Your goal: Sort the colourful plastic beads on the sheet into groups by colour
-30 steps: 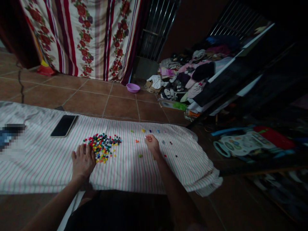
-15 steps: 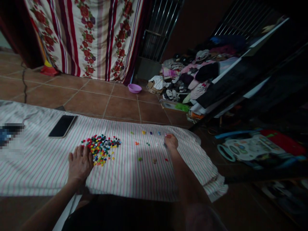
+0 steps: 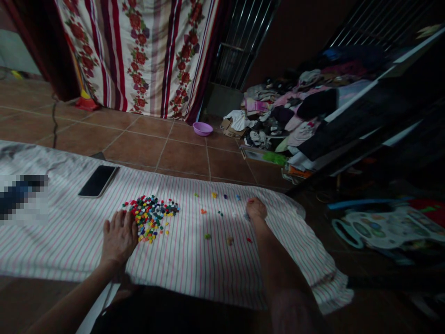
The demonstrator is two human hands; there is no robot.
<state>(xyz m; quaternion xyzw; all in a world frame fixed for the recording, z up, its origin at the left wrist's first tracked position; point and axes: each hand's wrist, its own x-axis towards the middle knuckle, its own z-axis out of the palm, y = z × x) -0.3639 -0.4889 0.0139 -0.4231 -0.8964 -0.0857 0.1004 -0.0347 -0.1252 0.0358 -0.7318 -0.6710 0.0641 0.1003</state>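
Observation:
A heap of small, bright, many-coloured pieces (image 3: 151, 215) lies on a striped cloth (image 3: 174, 264). At the heap's left edge my left hand (image 3: 120, 234) rests palm down, fingers stretched out. My right hand (image 3: 256, 208) is closed at the cloth's right part; whatever its fingertips may pinch is hidden. Grey pieces (image 3: 247, 216) show just beside it. To its left sit small separate groups: blue pieces (image 3: 238, 197), yellow pieces (image 3: 214, 195), orange pieces (image 3: 203, 211), dark green pieces (image 3: 220, 213), light green pieces (image 3: 207, 236), beige pieces (image 3: 230, 240) and a red piece (image 3: 249, 240).
A phone (image 3: 98, 181) lies on the cloth behind my left hand. Beyond the cloth, a purple basin (image 3: 202, 129) stands on the tiled floor (image 3: 181, 155). Piled clothes (image 3: 278, 106) and a pale plastic toy panel (image 3: 382, 229) are on the right.
The view has shifted, so everything appears moved to the right. My right hand stays by the far-right groups; a pinkish bit at its fingertips no longer shows. My left hand remains flat beside the heap.

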